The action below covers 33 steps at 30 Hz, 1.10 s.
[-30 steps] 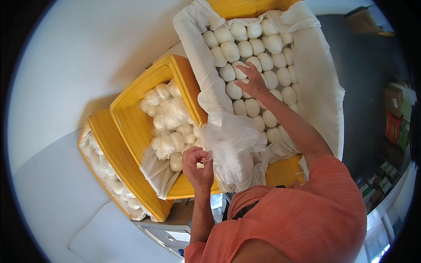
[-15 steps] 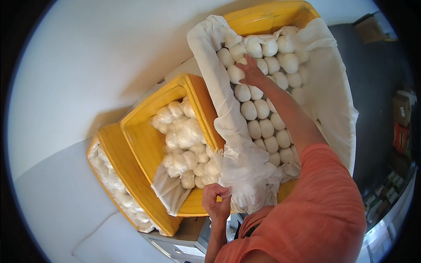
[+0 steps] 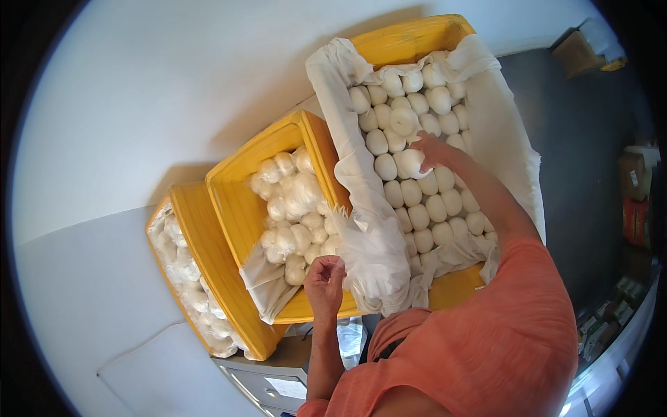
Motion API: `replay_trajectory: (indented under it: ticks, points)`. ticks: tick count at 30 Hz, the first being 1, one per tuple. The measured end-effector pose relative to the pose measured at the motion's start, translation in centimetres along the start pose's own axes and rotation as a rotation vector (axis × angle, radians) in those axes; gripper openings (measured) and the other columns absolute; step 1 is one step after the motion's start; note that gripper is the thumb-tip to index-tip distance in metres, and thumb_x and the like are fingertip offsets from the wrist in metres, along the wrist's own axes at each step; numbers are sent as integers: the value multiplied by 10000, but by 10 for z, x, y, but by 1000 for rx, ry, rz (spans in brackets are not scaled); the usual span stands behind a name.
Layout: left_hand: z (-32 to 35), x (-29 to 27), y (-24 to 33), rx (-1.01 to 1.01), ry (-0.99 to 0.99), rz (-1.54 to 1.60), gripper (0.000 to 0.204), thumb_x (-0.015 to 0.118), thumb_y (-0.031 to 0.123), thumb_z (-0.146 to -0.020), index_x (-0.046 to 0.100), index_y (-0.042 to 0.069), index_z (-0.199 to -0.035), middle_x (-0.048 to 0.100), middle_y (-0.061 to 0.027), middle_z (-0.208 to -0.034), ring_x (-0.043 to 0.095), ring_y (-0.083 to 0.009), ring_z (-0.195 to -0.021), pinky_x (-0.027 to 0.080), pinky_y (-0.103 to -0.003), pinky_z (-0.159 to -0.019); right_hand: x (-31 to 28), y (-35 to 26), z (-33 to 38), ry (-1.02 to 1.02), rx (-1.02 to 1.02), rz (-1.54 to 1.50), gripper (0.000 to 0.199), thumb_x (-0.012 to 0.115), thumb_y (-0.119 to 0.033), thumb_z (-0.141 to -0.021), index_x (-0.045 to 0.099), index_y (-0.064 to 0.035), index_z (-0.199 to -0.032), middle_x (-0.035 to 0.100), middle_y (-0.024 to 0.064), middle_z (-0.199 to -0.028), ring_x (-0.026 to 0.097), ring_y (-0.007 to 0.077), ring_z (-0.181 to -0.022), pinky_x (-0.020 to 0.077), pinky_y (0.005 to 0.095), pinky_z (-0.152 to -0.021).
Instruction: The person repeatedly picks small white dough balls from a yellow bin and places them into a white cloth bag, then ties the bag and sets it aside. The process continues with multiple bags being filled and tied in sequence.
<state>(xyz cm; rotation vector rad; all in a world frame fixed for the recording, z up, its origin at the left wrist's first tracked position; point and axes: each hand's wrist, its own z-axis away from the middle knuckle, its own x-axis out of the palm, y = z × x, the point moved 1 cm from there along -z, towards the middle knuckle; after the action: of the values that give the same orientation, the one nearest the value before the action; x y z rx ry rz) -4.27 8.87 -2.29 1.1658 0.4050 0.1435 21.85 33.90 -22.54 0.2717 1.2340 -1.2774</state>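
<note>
Rt. hand (image 3: pixel 432 149) gripped white ball (image 3: pixel 410 165)

Fingers curled round it amid similar balls (image 3: pixel 436 208) in large yellow crate (image 3: pixel 406 43) lined w/ white cloth (image 3: pixel 511 104). Lt. hand (image 3: pixel 324 281), thumb & finger pinched, was nr. clear plastic (image 3: pixel 375 254); can't tell if it held any. To L.: mid yellow crate (image 3: pixel 236 163) w/ bagged balls (image 3: pixel 302 194), then outer yellow crate (image 3: pixel 208 243).

The right forearm (image 3: pixel 492 193) stretches forward and to the left; the right hand (image 3: pixel 432 151) is turned palm down, its fingers curved and the thumb set apart from them; the left forearm (image 3: pixel 324 354) rises almost upright; the left hand (image 3: pixel 324 278) is lifted, with fingers curled and fingertips meeting the thumb closely.
</note>
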Motion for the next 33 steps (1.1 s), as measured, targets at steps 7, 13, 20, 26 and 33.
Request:
replay_trajectory:
  ticks: [7,13,20,26,33]
  points:
    - [-31,23,-7,240,31,-149,128,597,124,-877,572,0,-861,532,37,-668,448,-24,-578,381,-178,-536,-46,-62,183,234,-178,-1587,827,831,-130,-532,480,-32,-1274,512,137,-1277,523,241,-1149,448,385,-952]
    - [-6,27,13,222,-102,-181,159,616,137,-862,573,2,-790,491,51,-605,410,-23,-554,354,-196,-506,-29,-176,226,-8,-822,-1345,811,859,-141,-508,519,-45,-1238,394,203,-1388,405,261,-1253,349,381,-1020]
    - [53,-37,24,249,-363,-252,404,598,234,-902,410,70,-585,360,66,-546,296,-35,-537,244,-227,-464,8,-227,175,49,-297,-738,669,783,-311,-651,520,12,-1175,609,186,-1067,587,294,-1006,470,380,-861]
    - [53,-117,7,-66,-226,440,375,556,277,-917,410,113,-612,361,44,-539,299,-61,-481,238,-218,-442,-30,-287,194,-74,-320,164,459,707,-371,-725,603,-5,-981,627,171,-960,612,322,-938,485,417,-760]
    - [64,-164,-4,55,-117,582,275,523,261,-919,529,60,-732,500,-18,-593,401,-93,-506,394,-213,-565,-39,-310,207,179,-879,825,59,594,-116,-712,547,-80,-712,557,50,-771,563,178,-727,435,304,-644]
